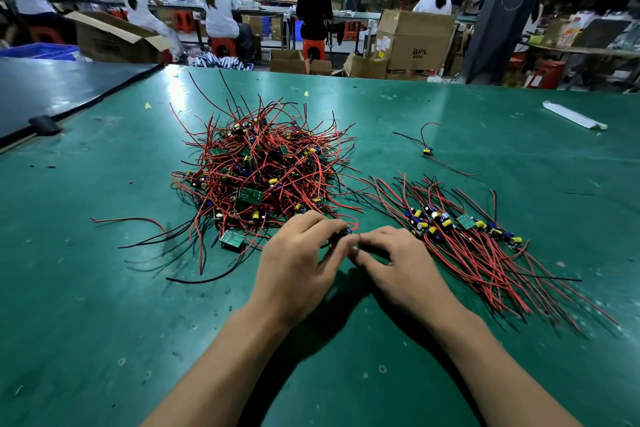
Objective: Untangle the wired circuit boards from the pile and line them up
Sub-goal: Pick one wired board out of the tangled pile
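Pile point(263, 177) well inside table point(104, 305) edges.

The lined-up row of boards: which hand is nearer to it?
Right. The right hand is just beside the row; the left hand, pinching a wired board, is farther off, by the pile.

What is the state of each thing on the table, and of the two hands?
pile: tangled, unsorted.
row of boards: lined up side by side, long wires trailing toward the person.
single board: lying alone, apart from both groups.
held board: at the pile's near edge, mostly hidden by fingers.
left hand: grips the held board.
right hand: pinches the held board too.
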### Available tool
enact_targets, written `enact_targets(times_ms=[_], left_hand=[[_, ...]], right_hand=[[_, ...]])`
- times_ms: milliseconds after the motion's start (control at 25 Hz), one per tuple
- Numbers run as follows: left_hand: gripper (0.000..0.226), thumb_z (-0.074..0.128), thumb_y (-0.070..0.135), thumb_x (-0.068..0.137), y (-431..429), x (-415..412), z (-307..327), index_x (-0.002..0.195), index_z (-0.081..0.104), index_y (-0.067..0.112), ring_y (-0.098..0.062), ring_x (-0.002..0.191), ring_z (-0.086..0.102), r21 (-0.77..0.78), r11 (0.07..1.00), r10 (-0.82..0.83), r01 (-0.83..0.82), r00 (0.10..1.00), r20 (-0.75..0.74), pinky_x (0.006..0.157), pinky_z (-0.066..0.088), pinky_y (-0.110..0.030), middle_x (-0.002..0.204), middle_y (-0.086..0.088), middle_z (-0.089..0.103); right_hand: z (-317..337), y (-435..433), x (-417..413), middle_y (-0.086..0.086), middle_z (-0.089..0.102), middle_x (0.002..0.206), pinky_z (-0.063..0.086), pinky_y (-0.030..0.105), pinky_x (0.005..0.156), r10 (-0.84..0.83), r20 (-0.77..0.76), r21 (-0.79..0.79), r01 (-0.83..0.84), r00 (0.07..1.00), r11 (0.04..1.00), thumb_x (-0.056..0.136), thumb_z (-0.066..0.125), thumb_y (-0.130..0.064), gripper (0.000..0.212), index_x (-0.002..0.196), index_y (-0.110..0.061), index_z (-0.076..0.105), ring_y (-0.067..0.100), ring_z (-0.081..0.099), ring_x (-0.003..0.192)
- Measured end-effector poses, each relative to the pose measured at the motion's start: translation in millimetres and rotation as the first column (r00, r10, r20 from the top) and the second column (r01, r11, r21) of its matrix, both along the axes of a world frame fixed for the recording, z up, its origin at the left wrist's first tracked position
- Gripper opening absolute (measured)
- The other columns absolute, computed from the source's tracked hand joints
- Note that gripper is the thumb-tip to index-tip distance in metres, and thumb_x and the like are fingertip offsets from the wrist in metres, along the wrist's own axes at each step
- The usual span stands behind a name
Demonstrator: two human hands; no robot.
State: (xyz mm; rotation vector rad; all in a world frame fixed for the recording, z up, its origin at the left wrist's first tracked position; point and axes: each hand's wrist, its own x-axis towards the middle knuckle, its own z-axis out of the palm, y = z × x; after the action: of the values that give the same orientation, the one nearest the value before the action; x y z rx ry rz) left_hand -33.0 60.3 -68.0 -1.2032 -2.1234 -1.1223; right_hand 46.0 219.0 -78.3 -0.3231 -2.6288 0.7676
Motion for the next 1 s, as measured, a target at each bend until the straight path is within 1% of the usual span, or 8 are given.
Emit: enact_targets(times_ms=[80,160,240,400,520,640,800,1000], left_hand=[[0.018,0.071,0.028,0.089,4.2,6.0,0.0,0.099,0.074,0.013,-0.009,0.082,0.06,0.069,0.997,-0.043,0.035,0.992,0.122,0.075,0.049,-0.025,0.089,0.005,0.068],[0.013,0.074,0.027,0.087,6.2,10.4,0.7,0.096,0.074,0.018,-0.003,0.08,0.06,0.132,0.991,-0.054,0.022,0.968,0.244,0.075,0.046,-0.018,0.087,0.011,0.07],[0.008,0.074,0.027,0.086,7.3,12.5,2.7,0.091,0.073,0.021,-0.007,0.075,0.064,0.186,0.983,-0.087,0.013,0.912,0.401,0.071,0.05,-0.023,0.08,0.009,0.071],[0.005,0.07,0.021,0.089,6.3,17.2,13.2,0.088,0.073,0.016,-0.021,0.06,0.069,0.296,0.95,-0.287,0.101,0.657,0.697,0.059,0.059,-0.035,0.073,-0.003,0.072],[0.013,0.066,0.019,0.091,3.0,21.4,23.1,0.084,0.072,0.011,-0.027,0.048,0.065,0.424,0.889,-0.458,0.174,0.29,0.84,0.047,0.051,-0.029,0.071,-0.01,0.066],[0.018,0.067,0.023,0.085,1.2,20.7,30.9,0.089,0.069,0.005,-0.028,0.045,0.064,0.495,0.848,-0.51,0.189,0.036,0.859,0.043,0.049,-0.025,0.068,-0.012,0.062],[0.019,0.067,0.022,0.084,0.1,21.7,32.1,0.097,0.069,0.007,-0.028,0.062,0.072,0.57,0.789,-0.551,0.228,-0.146,0.821,0.054,0.057,-0.03,0.08,-0.015,0.07],[0.022,0.061,0.018,0.092,4.3,23.5,28.2,0.111,0.063,0.008,-0.032,0.086,0.073,0.65,0.725,-0.579,0.228,-0.309,0.754,0.07,0.06,-0.036,0.107,-0.019,0.071]], right_hand=[[4.1,-5.0,0.7,-0.004,0.074,0.098,0.051,0.035,0.087,0.038,-0.056,-0.266,-0.052,0.998,0.962,0.098,0.062,-0.025,0.02,0.111,-0.02,0.076,0.014,0.065,0.094],[9.5,-10.2,1.1,-0.008,0.073,0.088,0.051,0.028,0.075,0.051,-0.105,-0.556,-0.101,0.993,0.825,0.102,0.057,-0.02,0.021,0.111,-0.02,0.076,0.008,0.062,0.077],[14.4,-11.6,0.9,-0.012,0.07,0.081,0.046,0.018,0.07,0.053,-0.161,-0.663,-0.147,0.986,0.734,0.101,0.056,-0.014,0.024,0.112,-0.022,0.075,0.003,0.056,0.07],[26.3,-8.3,3.6,-0.014,0.067,0.074,0.044,0.012,0.067,0.059,-0.28,-0.704,-0.246,0.958,0.666,0.099,0.058,-0.012,0.024,0.106,-0.023,0.078,0.002,0.052,0.067],[29.6,-7.8,7.1,-0.009,0.074,0.081,0.046,0.012,0.067,0.08,-0.293,-0.728,-0.276,0.953,0.628,0.094,0.064,-0.017,0.016,0.1,-0.016,0.079,-0.001,0.061,0.07],[29.2,-6.4,8.1,0.003,0.073,0.08,0.044,0.024,0.069,0.066,-0.261,-0.811,-0.256,0.963,0.526,0.078,0.073,-0.031,0.021,0.089,-0.015,0.081,0.015,0.06,0.074],[32.1,-11.1,6.0,0.005,0.066,0.065,0.045,0.018,0.048,0.039,-0.221,-0.931,-0.223,0.974,0.291,0.073,0.073,-0.025,0.014,0.075,-0.012,0.077,0.011,0.057,0.051],[33.0,-9.4,5.4,0.004,0.069,0.067,0.049,0.017,0.046,-0.009,-0.155,-0.953,-0.147,0.988,0.264,0.071,0.074,-0.024,0.014,0.075,-0.012,0.076,0.01,0.062,0.051]])
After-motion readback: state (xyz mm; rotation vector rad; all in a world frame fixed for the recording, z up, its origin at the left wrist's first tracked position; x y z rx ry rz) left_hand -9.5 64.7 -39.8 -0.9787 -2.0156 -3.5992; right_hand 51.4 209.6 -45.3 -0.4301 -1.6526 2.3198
